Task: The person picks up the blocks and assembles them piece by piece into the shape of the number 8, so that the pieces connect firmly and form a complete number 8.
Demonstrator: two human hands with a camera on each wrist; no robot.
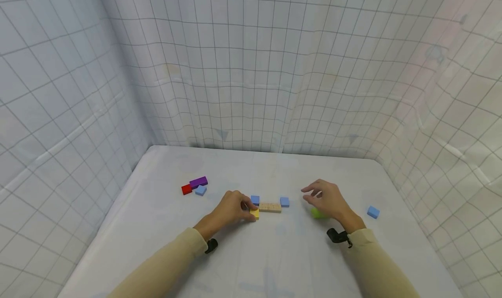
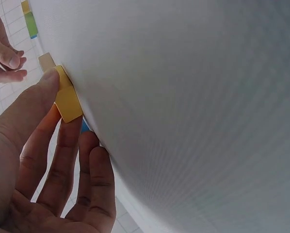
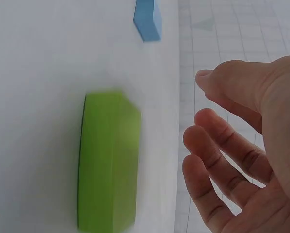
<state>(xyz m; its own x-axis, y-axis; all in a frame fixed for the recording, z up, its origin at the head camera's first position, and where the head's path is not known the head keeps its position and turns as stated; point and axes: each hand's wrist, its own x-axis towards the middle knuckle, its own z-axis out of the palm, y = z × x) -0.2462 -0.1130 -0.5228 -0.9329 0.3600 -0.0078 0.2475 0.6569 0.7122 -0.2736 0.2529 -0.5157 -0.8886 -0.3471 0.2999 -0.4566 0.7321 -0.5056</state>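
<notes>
My left hand (image 1: 234, 207) pinches a yellow block (image 1: 255, 213) between thumb and fingers; the left wrist view shows the thumb on one side of this yellow block (image 2: 69, 103). Right beside it, a wooden-coloured block (image 1: 270, 208) lies on the table, with one blue block (image 1: 255, 200) behind the yellow one and another blue block (image 1: 284, 201) at the wooden block's right end. My right hand (image 1: 328, 198) hovers with loosely bent fingers and holds nothing. Partly hidden under that hand in the head view is a green block (image 1: 318, 213), which appears long in the right wrist view (image 3: 106, 160).
On the left of the white table (image 1: 157, 228) lie a red block (image 1: 186, 189), a purple block (image 1: 198, 182) and a blue block (image 1: 201, 190), close together. One more blue block (image 1: 373, 211) lies far right. Grid-patterned curtains (image 1: 251, 71) surround the back and sides.
</notes>
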